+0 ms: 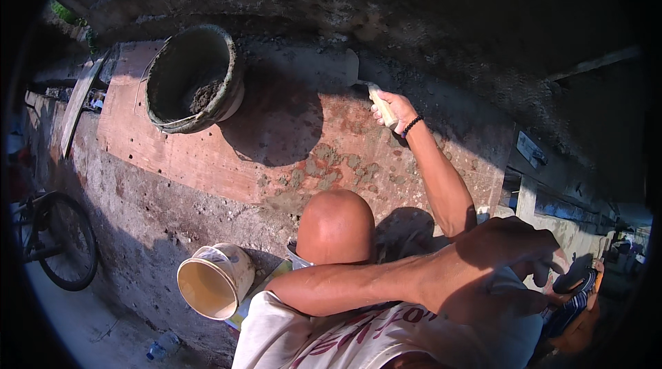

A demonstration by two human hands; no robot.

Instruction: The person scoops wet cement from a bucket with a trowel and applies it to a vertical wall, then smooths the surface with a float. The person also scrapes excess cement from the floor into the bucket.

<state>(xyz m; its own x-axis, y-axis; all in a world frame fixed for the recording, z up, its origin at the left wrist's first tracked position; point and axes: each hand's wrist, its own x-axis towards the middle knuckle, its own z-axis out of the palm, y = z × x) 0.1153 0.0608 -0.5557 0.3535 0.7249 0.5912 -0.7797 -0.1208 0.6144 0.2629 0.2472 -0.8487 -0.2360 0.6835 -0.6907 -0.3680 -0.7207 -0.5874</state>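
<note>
My right hand (390,108), with a dark bead bracelet on the wrist, is stretched forward and grips the pale handle of a trowel (329,66). The trowel's grey, mortar-coated blade lies flat where the reddish board (207,155) meets the rough wall (414,4). Blobs of grey mortar (324,166) dot the board below that hand. My left forearm crosses low in front of my white shirt. My left hand (520,248) hangs loosely at the right with fingers apart, holding nothing. A bare rounded shape (336,228), likely my bent knee, rises just above that forearm.
A mortar-caked bucket (194,79) with some mortar inside stands on the board's left part. A cream bucket (215,279) sits lower down at the left. A bicycle wheel (65,241) and a plastic bottle (160,350) are on the ground. An unclear dark object (572,279) lies at the lower right.
</note>
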